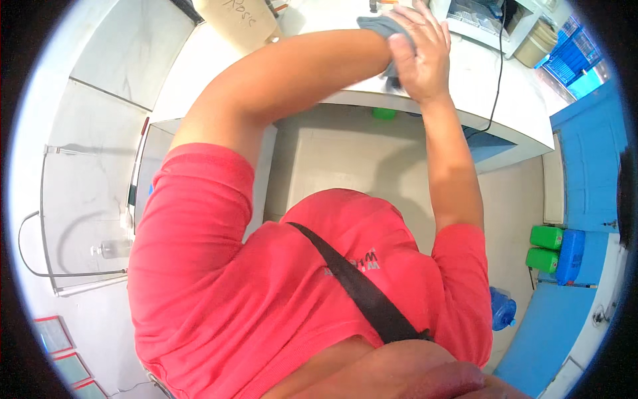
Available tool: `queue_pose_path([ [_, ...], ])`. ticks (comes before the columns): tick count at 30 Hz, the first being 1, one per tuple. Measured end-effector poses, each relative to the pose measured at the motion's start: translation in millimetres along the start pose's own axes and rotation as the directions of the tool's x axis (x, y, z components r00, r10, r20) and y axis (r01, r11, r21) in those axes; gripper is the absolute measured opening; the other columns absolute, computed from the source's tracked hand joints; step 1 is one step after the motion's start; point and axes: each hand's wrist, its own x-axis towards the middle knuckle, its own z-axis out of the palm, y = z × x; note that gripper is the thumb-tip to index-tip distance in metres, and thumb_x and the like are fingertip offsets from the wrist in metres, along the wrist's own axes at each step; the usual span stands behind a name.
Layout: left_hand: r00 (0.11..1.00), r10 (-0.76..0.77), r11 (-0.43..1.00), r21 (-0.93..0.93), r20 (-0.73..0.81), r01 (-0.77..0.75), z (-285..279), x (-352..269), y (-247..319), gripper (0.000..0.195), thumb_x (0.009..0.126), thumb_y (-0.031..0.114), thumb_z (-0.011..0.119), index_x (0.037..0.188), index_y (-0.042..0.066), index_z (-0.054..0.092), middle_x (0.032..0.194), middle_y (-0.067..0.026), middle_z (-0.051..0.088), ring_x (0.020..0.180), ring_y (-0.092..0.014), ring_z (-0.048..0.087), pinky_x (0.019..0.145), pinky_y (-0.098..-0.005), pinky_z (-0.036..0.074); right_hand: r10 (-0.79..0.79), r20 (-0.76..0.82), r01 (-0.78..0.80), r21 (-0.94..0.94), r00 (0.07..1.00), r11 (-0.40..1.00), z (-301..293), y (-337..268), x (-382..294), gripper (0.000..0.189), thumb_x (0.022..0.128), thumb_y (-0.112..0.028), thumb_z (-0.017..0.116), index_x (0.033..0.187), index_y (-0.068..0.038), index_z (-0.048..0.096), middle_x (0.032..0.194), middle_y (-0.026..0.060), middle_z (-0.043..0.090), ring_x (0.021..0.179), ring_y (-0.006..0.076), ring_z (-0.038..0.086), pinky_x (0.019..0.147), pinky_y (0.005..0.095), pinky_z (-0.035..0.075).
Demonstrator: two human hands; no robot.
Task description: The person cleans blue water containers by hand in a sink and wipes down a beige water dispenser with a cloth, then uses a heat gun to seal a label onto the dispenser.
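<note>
My left forearm [319, 62] reaches across the white counter [478, 80], its wrist ending at a crumpled grey cloth [377, 23]. The left hand itself is hidden behind the cloth and my right hand; whether the grey fabric is a loose cloth or a glove cannot be told. My right hand [421, 60] lies against the fabric, thumb and fingers extended and apart, somewhat blurred. Grey fabric shows between its thumb and fingers, and a darker blurred bit hangs just below, near the counter's front edge.
A cream plastic container [241, 22] with handwriting stands at the back left. A black cable [500, 65] hangs over the counter on the right, near a beige bucket [536, 45]. Blue baskets [573, 52] are beyond. Green jerrycans [543, 259] and a blue water bottle [502, 309] are at right.
</note>
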Motion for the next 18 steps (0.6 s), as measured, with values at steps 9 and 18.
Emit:
queue_pose_path([
  [9,0.949,-0.270,0.918,-0.340,-0.161,0.203,25.6,18.3,-27.1,0.046,0.091,0.043,0.064,0.126,0.013,0.067,0.117,-0.0123,0.071,0.117,-0.026,0.064,0.097,-0.0403,0.052,-0.237,-0.079,0.248,0.193,0.968,0.949,75.9,-115.9,10.7,0.025,0.095,-0.028,0.067,0.104,-0.006,0.073,0.103,0.0093,0.074,0.095,0.0302,0.070,0.087,0.0386,0.055],
  [18,0.814,-0.552,0.049,-0.982,-0.179,-0.183,41.6,39.2,-99.2,0.024,0.096,0.026,0.048,0.108,0.011,0.063,0.089,-0.0024,0.063,0.080,-0.019,0.059,0.074,-0.0364,0.051,-0.271,-0.107,0.280,0.082,0.957,0.957,99.0,-103.2,6.2,0.028,0.086,-0.034,0.076,0.108,-0.016,0.073,0.117,0.0029,0.070,0.111,0.0248,0.066,0.099,0.0412,0.050],
])
